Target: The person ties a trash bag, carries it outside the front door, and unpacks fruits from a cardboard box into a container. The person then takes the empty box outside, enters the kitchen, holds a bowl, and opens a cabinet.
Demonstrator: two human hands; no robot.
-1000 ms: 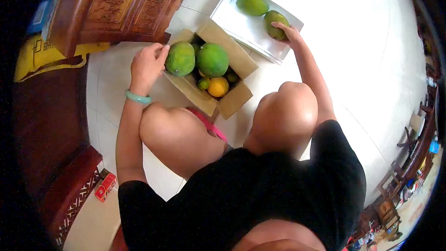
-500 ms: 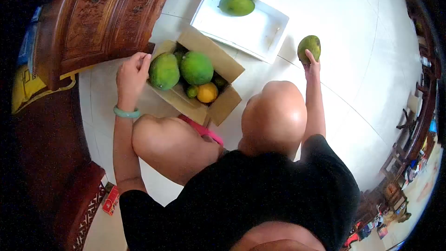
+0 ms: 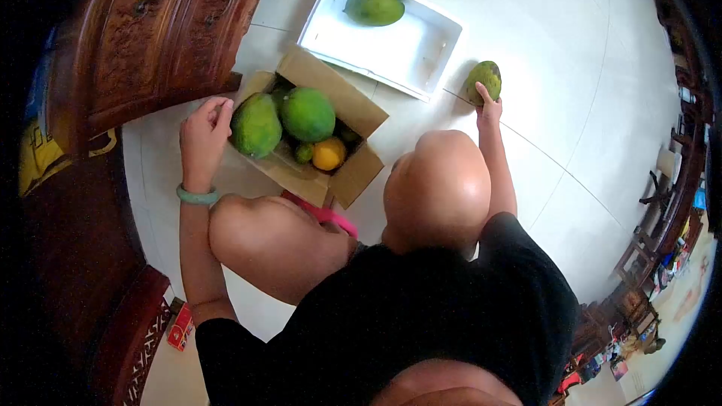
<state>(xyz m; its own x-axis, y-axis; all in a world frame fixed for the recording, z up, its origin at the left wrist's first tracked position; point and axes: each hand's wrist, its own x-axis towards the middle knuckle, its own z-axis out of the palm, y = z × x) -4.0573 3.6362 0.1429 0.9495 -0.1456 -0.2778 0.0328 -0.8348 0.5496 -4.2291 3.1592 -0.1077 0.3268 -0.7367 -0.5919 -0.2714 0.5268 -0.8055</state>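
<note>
My right hand (image 3: 489,107) is closed round the lower end of a green papaya (image 3: 483,79) with dark patches, right of the white foam box (image 3: 444,64). My left hand (image 3: 203,139), a pale green bangle (image 3: 197,196) on its wrist, has its fingers curled in, with nothing visible in them. It is just left of a large green papaya (image 3: 256,126) at the side of an open cardboard box (image 3: 353,101). Also in that box are another green papaya (image 3: 307,114), an orange-yellow round fruit (image 3: 329,154) and a small green fruit (image 3: 304,153). One more green papaya (image 3: 374,8) lies in the foam box.
Carved wooden furniture (image 3: 162,37) stands at the left, a yellow bag (image 3: 41,158) beside it. My bent knees (image 3: 436,180) are close to the cardboard box. A red packet (image 3: 180,327) lies low at left. Pale floor tiles (image 3: 556,105) extend to the right.
The whole view has shifted slightly, moving things a little left. The papaya stays in my right hand, and my left hand keeps its place by the cardboard box.
</note>
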